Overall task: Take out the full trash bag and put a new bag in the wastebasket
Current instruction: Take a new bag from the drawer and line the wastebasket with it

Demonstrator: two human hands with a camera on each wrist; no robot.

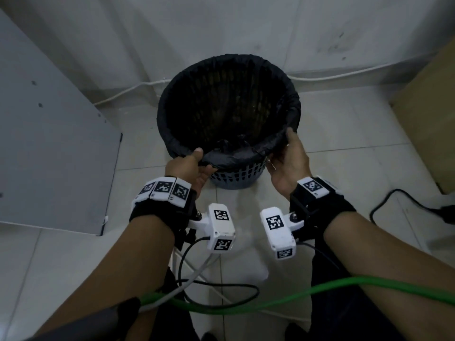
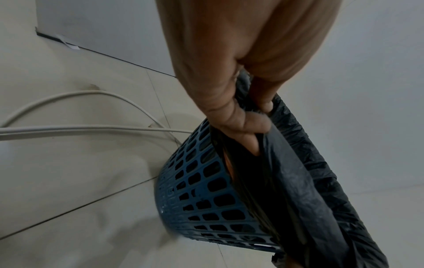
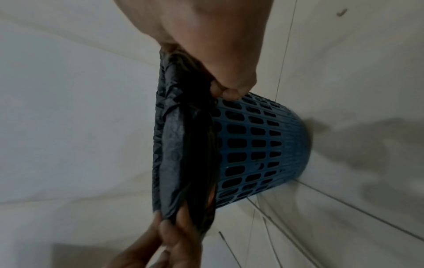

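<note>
A blue lattice wastebasket (image 1: pixel 236 175) stands on the tiled floor against the wall, lined with a black trash bag (image 1: pixel 229 107) folded over its rim. My left hand (image 1: pixel 194 166) grips the bag's folded edge at the near left of the rim, thumb on top. My right hand (image 1: pixel 288 153) pinches the bag's edge at the near right. In the left wrist view my left hand (image 2: pixel 241 116) curls into the black bag (image 2: pixel 298 181) above the basket (image 2: pixel 201 190). The right wrist view shows my right hand (image 3: pixel 229 87) pinching the bag (image 3: pixel 181 145) over the basket (image 3: pixel 257 145).
A grey metal panel (image 1: pixel 49 143) leans at the left. A cardboard box (image 1: pixel 430 114) stands at the right. White cable (image 1: pixel 123 92) runs along the wall base, a black cord (image 1: pixel 394 200) lies at the right, and a green cable (image 1: pixel 270 299) crosses near my arms.
</note>
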